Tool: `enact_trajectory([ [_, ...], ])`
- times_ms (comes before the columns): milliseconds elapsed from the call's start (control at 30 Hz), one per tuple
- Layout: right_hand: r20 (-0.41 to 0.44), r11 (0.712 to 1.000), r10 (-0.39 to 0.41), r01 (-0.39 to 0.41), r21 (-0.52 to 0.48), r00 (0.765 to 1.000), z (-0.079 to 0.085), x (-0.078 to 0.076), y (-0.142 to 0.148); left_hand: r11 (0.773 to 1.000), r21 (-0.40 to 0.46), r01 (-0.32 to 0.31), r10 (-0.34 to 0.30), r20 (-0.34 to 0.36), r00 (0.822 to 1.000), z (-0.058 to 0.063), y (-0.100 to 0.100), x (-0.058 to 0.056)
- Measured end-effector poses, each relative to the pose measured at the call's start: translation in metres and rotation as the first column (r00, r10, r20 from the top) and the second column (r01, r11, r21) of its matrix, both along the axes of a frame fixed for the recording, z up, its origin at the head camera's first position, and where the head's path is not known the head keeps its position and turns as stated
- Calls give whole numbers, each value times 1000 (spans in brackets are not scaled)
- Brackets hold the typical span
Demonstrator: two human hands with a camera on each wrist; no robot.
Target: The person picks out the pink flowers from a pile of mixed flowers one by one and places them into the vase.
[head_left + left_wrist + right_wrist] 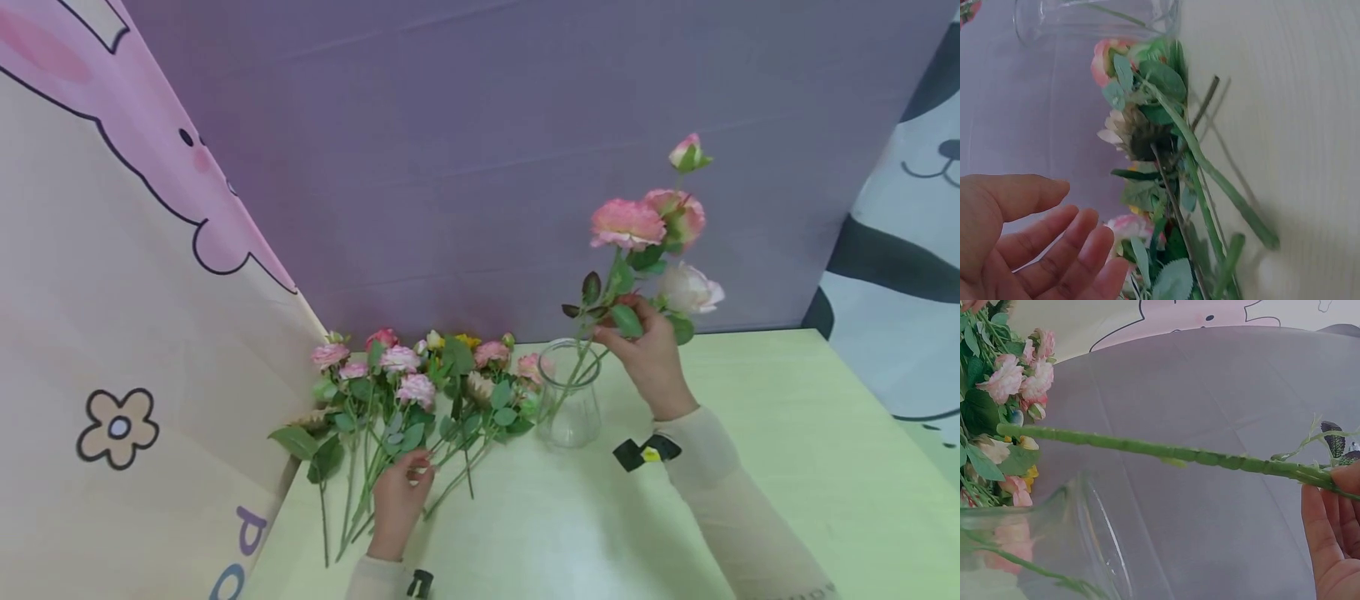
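Observation:
My right hand (pixel 651 358) pinches the green stem (pixel 1166 451) of an artificial flower between thumb and fingers. Pink blooms (pixel 628 223) and a bud rise above the hand in the head view. The stem's cut end points toward the glass vase (pixel 572 425) and overlaps it there. Inside the glass lies another stem (pixel 1035 569); a white rose (pixel 688 288) shows just beyond my right hand. Over the loose flower stems (pixel 367 475) at the left, my left hand (pixel 1041 244) has its fingers loosely bent with nothing between them.
Several artificial flowers, including pink blooms (pixel 400 359) and green leaves (pixel 300 442), lie in a heap left of the vase. The pale table (pixel 787 433) meets a purple backdrop (pixel 480 167) at its far edge. A printed cloth wall (pixel 187 350) stands on the left.

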State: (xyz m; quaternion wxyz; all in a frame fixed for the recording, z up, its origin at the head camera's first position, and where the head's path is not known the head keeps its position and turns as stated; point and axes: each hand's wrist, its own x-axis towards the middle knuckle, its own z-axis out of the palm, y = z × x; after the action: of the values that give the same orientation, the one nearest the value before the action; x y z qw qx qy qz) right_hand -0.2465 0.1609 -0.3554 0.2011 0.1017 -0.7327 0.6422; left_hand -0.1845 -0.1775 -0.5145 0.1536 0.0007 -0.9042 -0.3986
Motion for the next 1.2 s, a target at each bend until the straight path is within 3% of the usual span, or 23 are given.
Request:
enact_trajectory([
  [400, -2, 999, -45, 45, -12, 999, 12, -2, 8, 998, 1, 62, -61, 74, 995, -21, 1, -3],
  [633, -34, 997, -41, 39, -67, 999, 18, -6, 12, 991, -21, 133, -129, 135, 982, -23, 8, -5],
  [800, -72, 992, -37, 28, -125, 997, 21, -10, 16, 988, -25, 150, -145, 136, 980, -24, 13, -7],
  [1033, -54, 990, -68, 60, -128, 996, 26, -18, 19, 986, -24, 167, -162, 149, 975, -28, 15, -10],
  [1200, -60, 979, -64, 51, -195, 996, 26, -25, 18, 985, -35, 168, -161, 153, 975, -28, 19, -10],
])
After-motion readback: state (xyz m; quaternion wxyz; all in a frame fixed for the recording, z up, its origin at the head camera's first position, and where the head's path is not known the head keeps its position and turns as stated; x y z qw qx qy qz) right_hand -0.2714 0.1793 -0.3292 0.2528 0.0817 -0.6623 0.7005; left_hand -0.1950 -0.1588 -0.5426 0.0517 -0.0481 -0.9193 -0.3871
